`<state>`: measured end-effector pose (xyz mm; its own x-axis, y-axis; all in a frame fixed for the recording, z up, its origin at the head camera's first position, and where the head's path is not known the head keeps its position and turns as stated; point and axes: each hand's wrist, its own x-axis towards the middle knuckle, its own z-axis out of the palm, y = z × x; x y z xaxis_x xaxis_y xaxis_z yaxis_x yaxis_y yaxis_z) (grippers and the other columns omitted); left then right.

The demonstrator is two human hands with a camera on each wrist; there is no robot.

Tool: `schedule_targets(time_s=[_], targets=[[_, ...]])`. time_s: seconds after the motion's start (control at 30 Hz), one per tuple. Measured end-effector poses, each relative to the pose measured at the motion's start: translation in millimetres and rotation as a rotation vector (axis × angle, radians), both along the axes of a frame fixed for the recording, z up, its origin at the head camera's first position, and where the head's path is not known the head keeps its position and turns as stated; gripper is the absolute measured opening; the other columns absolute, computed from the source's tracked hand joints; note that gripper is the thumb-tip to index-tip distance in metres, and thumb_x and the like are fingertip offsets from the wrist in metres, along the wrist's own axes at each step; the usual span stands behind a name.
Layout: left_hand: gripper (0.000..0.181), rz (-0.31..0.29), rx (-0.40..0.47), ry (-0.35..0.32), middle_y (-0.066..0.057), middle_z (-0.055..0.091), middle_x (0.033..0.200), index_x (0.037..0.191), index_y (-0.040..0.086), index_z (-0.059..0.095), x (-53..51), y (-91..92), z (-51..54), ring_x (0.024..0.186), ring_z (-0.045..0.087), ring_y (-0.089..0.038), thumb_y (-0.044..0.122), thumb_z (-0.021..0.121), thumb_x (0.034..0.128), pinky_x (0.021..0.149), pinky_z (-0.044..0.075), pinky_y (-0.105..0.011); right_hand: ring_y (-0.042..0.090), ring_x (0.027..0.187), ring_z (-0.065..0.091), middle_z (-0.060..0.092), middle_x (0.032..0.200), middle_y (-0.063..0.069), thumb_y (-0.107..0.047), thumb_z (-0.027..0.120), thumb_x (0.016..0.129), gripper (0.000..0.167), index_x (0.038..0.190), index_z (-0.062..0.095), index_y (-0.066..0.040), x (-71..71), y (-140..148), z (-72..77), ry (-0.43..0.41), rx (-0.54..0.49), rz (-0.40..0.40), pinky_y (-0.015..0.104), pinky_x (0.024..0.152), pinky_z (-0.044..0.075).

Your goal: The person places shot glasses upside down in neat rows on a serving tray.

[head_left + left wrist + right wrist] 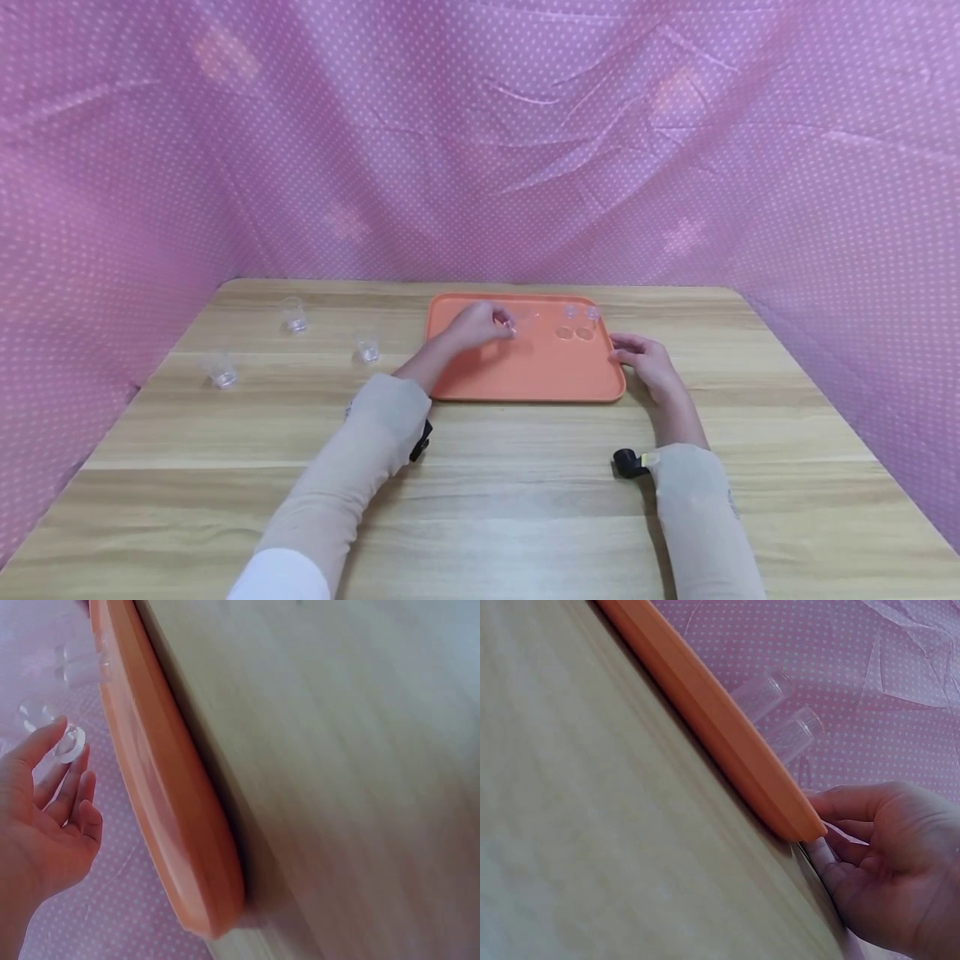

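Note:
My left hand (pixel 480 325) is over the left-middle part of the orange tray (pixel 540 375), pinching a small clear cup (pixel 71 744) between thumb and fingers. The left wrist view shows this hand (pixel 52 817) beside the tray's side wall (pixel 180 817), with another clear cup (pixel 82 667) farther along. At the tray's right edge, my right hand (pixel 648 362) grips the rim. In the right wrist view the right hand (pixel 900 855) has its thumb at the rim and fingers lower down. Two clear cups (pixel 761 696) (pixel 795 736) show beyond that rim, apparently upside down in the head view.
Three clear cups (pixel 294 317) (pixel 367 346) (pixel 221 369) stand apart on the wooden table (pixel 510 500), left of the tray. Pink dotted cloth (pixel 480 167) hangs behind the table and along both sides.

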<state>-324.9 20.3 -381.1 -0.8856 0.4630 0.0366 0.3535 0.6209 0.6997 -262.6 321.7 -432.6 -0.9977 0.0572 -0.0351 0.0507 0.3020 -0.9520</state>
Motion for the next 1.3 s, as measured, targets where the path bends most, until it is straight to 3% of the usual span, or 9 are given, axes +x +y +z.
schedule_targets(time_s=[0.2, 0.47, 0.7, 0.8, 1.03, 1.3], targets=[[0.011, 0.040, 0.078, -0.004, 0.001, 0.062, 0.086, 0.084, 0.011, 0.065, -0.9, 5.4, -1.5, 0.072, 0.051, -0.013, 0.020, 0.070, 0.0807, 0.063, 0.040, -0.024, 0.009, 0.097, 0.053, 0.050, 0.124, 0.025, -0.005, 0.060, 0.087, 0.043, 0.127, 0.049, 0.008, 0.8, 0.3, -0.4, -0.003, 0.001, -0.003, 0.024, 0.094, 0.036], [0.023, 0.128, 0.210, -0.029, 0.000, 0.062, 0.095, 0.098, 0.009, 0.068, -5.2, 13.1, -4.5, 0.081, 0.053, -0.015, 0.025, 0.071, 0.0813, 0.062, 0.044, -0.025, 0.013, 0.101, 0.053, 0.050, 0.125, 0.025, -0.005, 0.060, 0.087, 0.044, 0.127, 0.048, 0.007, 1.0, 1.5, -0.8, -0.004, -0.006, -0.002, 0.030, 0.098, 0.034], [0.031, 0.197, 0.422, -0.076, -0.001, 0.065, 0.093, 0.102, 0.008, 0.069, -8.2, 26.1, -7.9, 0.081, 0.053, -0.015, 0.025, 0.076, 0.0763, 0.062, 0.044, -0.023, 0.007, 0.096, 0.054, 0.051, 0.123, 0.026, -0.004, 0.059, 0.088, 0.042, 0.126, 0.049, 0.008, 1.2, 2.9, -2.6, 0.010, -0.002, -0.003, 0.019, 0.090, 0.038], [0.033, 0.207, 0.473, -0.085, -0.003, 0.064, 0.095, 0.103, 0.007, 0.068, -8.2, 31.5, -9.7, 0.083, 0.053, -0.015, 0.025, 0.076, 0.0765, 0.063, 0.044, -0.023, 0.007, 0.095, 0.054, 0.050, 0.123, 0.026, -0.003, 0.059, 0.087, 0.042, 0.126, 0.049, 0.009, 1.7, 2.7, -3.3, 0.014, -0.009, -0.003, 0.016, 0.087, 0.039], [0.029, 0.204, 0.509, -0.081, -0.005, 0.066, 0.098, 0.103, 0.005, 0.068, -11.9, 44.4, -17.4, 0.085, 0.054, -0.017, 0.019, 0.074, 0.0785, 0.068, 0.044, -0.023, 0.016, 0.104, 0.052, 0.050, 0.125, 0.025, -0.004, 0.059, 0.088, 0.043, 0.128, 0.047, 0.008, 4.7, -0.4, 1.7, -0.012, -0.006, -0.004, 0.029, 0.098, 0.033], [0.029, 0.225, 0.461, -0.061, -0.004, 0.066, 0.100, 0.104, 0.005, 0.068, -12.7, 59.5, -19.2, 0.089, 0.054, -0.018, 0.016, 0.074, 0.0777, 0.073, 0.045, -0.025, 0.026, 0.113, 0.047, 0.050, 0.126, 0.023, -0.006, 0.059, 0.088, 0.043, 0.128, 0.048, 0.006, 1.2, -0.1, 1.8, -0.018, 0.014, -0.012, 0.036, 0.102, 0.029]])
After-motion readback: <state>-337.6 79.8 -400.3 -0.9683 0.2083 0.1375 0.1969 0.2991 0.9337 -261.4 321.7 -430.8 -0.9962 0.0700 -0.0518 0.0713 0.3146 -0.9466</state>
